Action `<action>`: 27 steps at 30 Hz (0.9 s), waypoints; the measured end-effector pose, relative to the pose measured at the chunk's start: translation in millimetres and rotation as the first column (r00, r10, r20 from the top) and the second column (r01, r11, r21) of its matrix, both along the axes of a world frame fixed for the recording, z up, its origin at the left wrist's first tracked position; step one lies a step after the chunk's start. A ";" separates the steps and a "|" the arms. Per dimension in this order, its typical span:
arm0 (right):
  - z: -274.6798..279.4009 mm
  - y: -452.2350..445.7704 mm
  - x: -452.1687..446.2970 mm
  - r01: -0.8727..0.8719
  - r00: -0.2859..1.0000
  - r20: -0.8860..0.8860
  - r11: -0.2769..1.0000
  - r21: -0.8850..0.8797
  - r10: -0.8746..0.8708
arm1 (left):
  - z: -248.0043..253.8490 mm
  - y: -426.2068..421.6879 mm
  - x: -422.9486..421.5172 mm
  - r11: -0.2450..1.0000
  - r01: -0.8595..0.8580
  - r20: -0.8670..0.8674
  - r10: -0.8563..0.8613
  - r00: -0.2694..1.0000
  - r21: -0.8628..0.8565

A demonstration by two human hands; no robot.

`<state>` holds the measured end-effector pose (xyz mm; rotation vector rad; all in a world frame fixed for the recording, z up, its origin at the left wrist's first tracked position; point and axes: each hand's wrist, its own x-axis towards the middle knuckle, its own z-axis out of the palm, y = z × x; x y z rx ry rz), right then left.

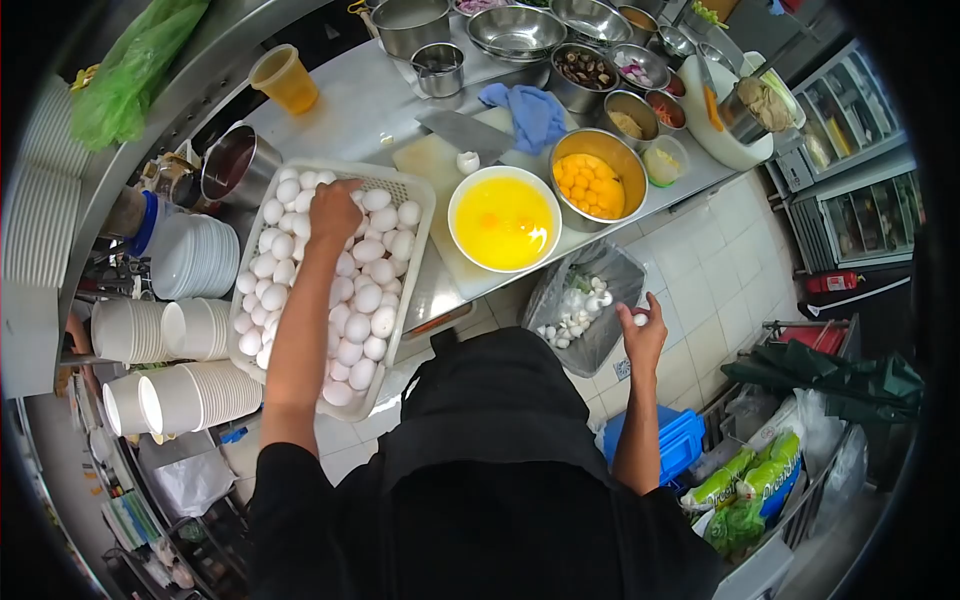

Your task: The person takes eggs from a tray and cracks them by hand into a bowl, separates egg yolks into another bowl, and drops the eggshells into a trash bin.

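My left hand (336, 212) reaches into a white plastic basket (424, 228) heaped with white eggs (366, 298). Its fingers curl down among the eggs, and what they grip is hidden. Over the floor at the right, my right hand (646, 340) holds a small white eggshell (640, 319) by the thumb, with the index finger raised. Beside it stands a grey bin (618, 262) with broken shells inside. A white bowl (505, 262) of yellow beaten egg sits on the counter. To its right, a steel bowl (640, 190) contains whole yolks (588, 186).
Behind the white bowl lie a cleaver (462, 135), a cracked shell (468, 162) and a blue cloth (530, 115). Several metal bowls of ingredients line the counter's far side. Stacked white containers (200, 397) stand left of the basket. A blue crate (680, 445) sits at lower right.
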<state>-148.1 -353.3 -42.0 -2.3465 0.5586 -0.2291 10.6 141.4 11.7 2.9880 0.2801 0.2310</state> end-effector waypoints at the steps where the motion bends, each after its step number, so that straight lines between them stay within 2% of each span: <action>1: -0.6 2.8 4.3 -0.007 0.999 0.042 0.999 0.051 0.004 | 3.1 5.0 -2.5 0.997 0.000 -0.064 0.006 0.998 0.081; 2: -0.5 7.1 9.9 -0.007 0.999 0.045 0.998 0.059 0.004 | 6.0 8.6 -5.6 0.990 0.004 -0.102 0.011 0.995 0.139; 3: 2.5 13.2 16.4 -0.047 0.995 0.093 0.989 0.140 0.034 | 9.7 9.3 -9.2 0.985 0.004 -0.117 0.017 0.993 0.175; 4: 5.2 18.7 21.6 -0.089 0.988 0.141 0.972 0.217 0.060 | 12.3 10.3 -14.2 0.981 -0.003 -0.120 0.026 0.992 0.194; 5: 6.4 23.8 27.3 -0.091 0.988 0.145 0.971 0.220 0.059 | 14.8 12.1 -18.6 0.980 -0.019 -0.117 0.043 0.992 0.199; 6: 8.1 30.1 34.4 -0.115 0.988 0.136 0.942 0.314 0.075 | 17.5 16.0 -22.6 0.979 -0.025 -0.112 0.049 0.992 0.202; 7: 11.3 37.8 40.6 -0.139 0.987 0.128 0.903 0.406 0.095 | 20.6 20.6 -28.2 0.973 -0.097 -0.080 0.116 0.990 0.209; 9: 28.1 53.6 47.6 -0.182 0.980 0.152 0.881 0.436 0.127 | 26.5 31.4 -37.9 0.947 -0.235 -0.016 0.244 0.970 0.219; 11: 45.3 69.1 52.8 -0.165 0.986 0.122 0.739 0.653 0.113 | 26.0 45.7 -46.4 0.923 -0.320 0.007 0.326 0.945 0.214; 12: 45.7 76.0 58.1 -0.176 0.984 0.121 0.739 0.650 0.128 | 27.7 56.7 -43.8 0.955 -0.234 -0.054 0.247 0.968 0.182; 13: 45.4 81.9 63.3 -0.216 0.976 0.159 0.625 0.750 0.146 | 27.2 63.4 -44.3 0.979 -0.143 -0.111 0.160 0.981 0.143; 14: 45.0 87.4 68.3 -0.249 0.968 0.197 0.497 0.831 0.155 | 23.6 65.2 -48.5 0.979 -0.151 -0.113 0.167 0.979 0.138; 15: 42.3 95.2 74.3 -0.252 0.967 0.199 0.500 0.828 0.159 | 22.3 64.7 -50.6 0.991 -0.126 -0.059 0.122 0.991 -0.054; 16: 38.0 105.4 81.1 -0.349 0.937 0.316 0.417 0.839 0.148 | 22.2 63.0 -51.0 0.967 -0.080 0.005 0.084 0.996 -0.240; 17: 36.8 116.7 89.2 -0.444 0.895 0.430 0.333 0.832 0.119 | 23.3 60.9 -48.0 0.911 -0.014 0.077 0.050 0.996 -0.412; 18: 38.3 129.3 96.1 -0.530 0.844 0.515 0.379 0.759 0.150 | 23.4 58.2 -45.1 0.823 0.066 0.147 0.021 0.989 -0.564; 19: 39.8 142.5 98.5 -0.600 0.790 0.583 0.426 0.677 0.188 | 22.7 47.8 -46.1 0.820 0.074 0.138 0.006 0.990 -0.568; 21: 63.7 178.1 99.0 -0.643 0.751 0.621 0.458 0.614 0.222 | 26.2 3.7 -46.0 0.421 0.083 0.053 -0.082 0.995 -0.903; 22: 76.5 193.2 97.7 -0.676 0.715 0.654 0.483 0.557 0.247 | 25.1 -18.3 -44.8 0.170 0.052 0.028 -0.142 0.990 -0.984; 23: 85.4 204.5 97.5 -0.705 0.677 0.683 0.506 0.496 0.274 | 21.4 -36.7 -43.6 0.116 0.040 0.015 -0.203 0.979 -0.992; 25: 90.5 213.9 105.2 -0.694 0.467 0.765 0.720 0.006 0.444 | 15.5 -64.7 -39.2 0.067 0.079 0.057 -0.282 0.958 -0.995; 27: 92.9 218.7 114.7 -0.748 0.400 0.693 0.651 -0.132 0.600 | 15.8 -82.4 -35.5 0.073 0.070 0.043 -0.327 0.944 -0.995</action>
